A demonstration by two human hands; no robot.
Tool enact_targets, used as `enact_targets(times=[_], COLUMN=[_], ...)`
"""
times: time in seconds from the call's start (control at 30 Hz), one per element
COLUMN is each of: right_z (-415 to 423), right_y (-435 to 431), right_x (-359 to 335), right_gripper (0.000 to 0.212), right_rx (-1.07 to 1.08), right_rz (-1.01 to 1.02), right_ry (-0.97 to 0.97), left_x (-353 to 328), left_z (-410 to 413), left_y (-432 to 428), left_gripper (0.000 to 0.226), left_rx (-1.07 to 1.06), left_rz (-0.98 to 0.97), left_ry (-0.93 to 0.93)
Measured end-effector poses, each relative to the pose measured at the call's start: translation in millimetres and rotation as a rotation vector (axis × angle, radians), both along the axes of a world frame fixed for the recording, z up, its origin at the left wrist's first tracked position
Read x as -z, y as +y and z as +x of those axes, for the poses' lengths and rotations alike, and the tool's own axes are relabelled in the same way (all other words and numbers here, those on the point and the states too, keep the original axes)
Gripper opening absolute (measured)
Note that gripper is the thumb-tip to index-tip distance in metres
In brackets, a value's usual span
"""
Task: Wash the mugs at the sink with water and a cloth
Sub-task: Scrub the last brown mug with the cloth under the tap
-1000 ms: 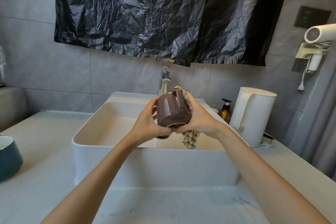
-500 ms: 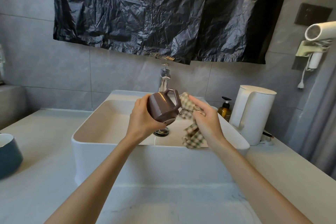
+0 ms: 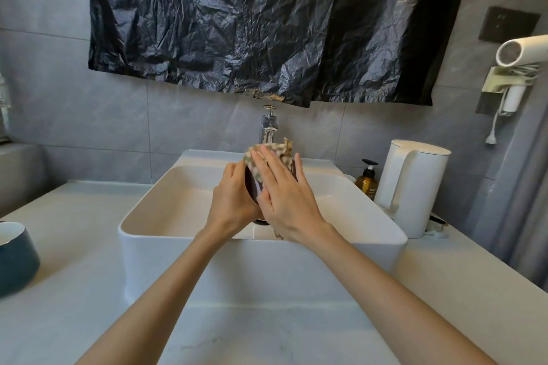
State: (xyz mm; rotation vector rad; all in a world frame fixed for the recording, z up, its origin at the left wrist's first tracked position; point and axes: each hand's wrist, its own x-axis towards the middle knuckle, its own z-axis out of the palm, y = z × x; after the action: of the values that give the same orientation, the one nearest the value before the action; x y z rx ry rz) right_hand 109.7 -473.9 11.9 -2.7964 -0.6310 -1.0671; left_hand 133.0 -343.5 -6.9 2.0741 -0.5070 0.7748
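Note:
Over the white basin [image 3: 267, 252] my left hand [image 3: 234, 201] grips a dark brown mug [image 3: 252, 188], most of it hidden between my hands. My right hand [image 3: 284, 195] lies over the mug with straight fingers and presses a checked green-and-cream cloth [image 3: 267, 154] against it. The cloth wraps the mug's top and far side, and a corner hangs below my right wrist. A chrome faucet [image 3: 269, 127] stands right behind the mug; I see no water running. A second mug, dark teal [image 3: 14, 261], sits on the counter at the far left edge.
A white kettle [image 3: 412, 187] and an amber pump bottle [image 3: 367, 179] stand right of the basin. A hair dryer [image 3: 522, 53] hangs in a wall holder at the upper right. Black plastic sheeting [image 3: 267, 24] covers the wall above the faucet. Pale marble counter [image 3: 267, 335] surrounds the basin.
My right hand came in from the right and laid the cloth over the mug. The left hand turned the mug, so its handle and body are now mostly covered.

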Motion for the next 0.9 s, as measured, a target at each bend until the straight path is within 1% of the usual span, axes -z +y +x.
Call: enact_targets(times=[0.13, 0.2, 0.3, 0.37, 0.43, 0.47, 0.53, 0.57, 0.63, 0.7, 0.8, 0.87, 0.9], right_z=[-13, -13, -5, 1, 4, 6, 7, 7, 7, 8, 11, 14, 15], right_y=[-4, -10, -12, -14, -21, -25, -29, -30, -32, -32, -33, -35, -37], right_x=[28, 28, 11, 1, -8, -12, -20, -24, -31, -40, -49, -49, -47], right_gripper=[0.069, 0.069, 0.068, 0.066, 0.065, 0.062, 0.056, 0.052, 0.037, 0.021, 0.008, 0.007, 0.008], right_rx=[-0.14, -0.139, -0.053, 0.028, 0.136, 0.173, 0.158, 0.131, 0.107, 0.151, 0.2, 0.151, 0.106], right_rz=[-0.042, -0.092, -0.089, -0.094, -0.12, -0.127, -0.128, -0.125, -0.133, -0.191, -0.287, -0.227, -0.134], right_ry=[0.03, 0.021, -0.037, -0.087, -0.088, -0.05, 0.038, 0.05, 0.047, 0.067, 0.112, 0.188, 0.238], left_x=[1, 0, -1, -1, -2, -3, -3, -3, -4, -4, -4, -5, -5], left_z=[5, 5, 1, 0, -2, -3, -5, -6, -7, -7, -10, -11, -11], left_y=[4, 3, -1, -1, 0, 1, 1, 0, -2, -3, -2, -2, -2], left_gripper=[0.077, 0.083, 0.093, 0.093, 0.095, 0.097, 0.099, 0.098, 0.095, 0.095, 0.096, 0.097, 0.096], left_rx=[-0.018, -0.013, 0.014, 0.001, -0.032, -0.04, -0.039, -0.036, -0.038, -0.038, -0.036, -0.04, -0.044], left_rz=[-0.004, 0.012, 0.039, 0.041, 0.072, 0.094, 0.127, 0.14, 0.177, 0.222, 0.239, 0.229, 0.219], left_ry=[0.015, 0.02, 0.035, 0.012, -0.006, -0.01, -0.033, -0.056, -0.107, -0.131, -0.126, -0.117, -0.118])
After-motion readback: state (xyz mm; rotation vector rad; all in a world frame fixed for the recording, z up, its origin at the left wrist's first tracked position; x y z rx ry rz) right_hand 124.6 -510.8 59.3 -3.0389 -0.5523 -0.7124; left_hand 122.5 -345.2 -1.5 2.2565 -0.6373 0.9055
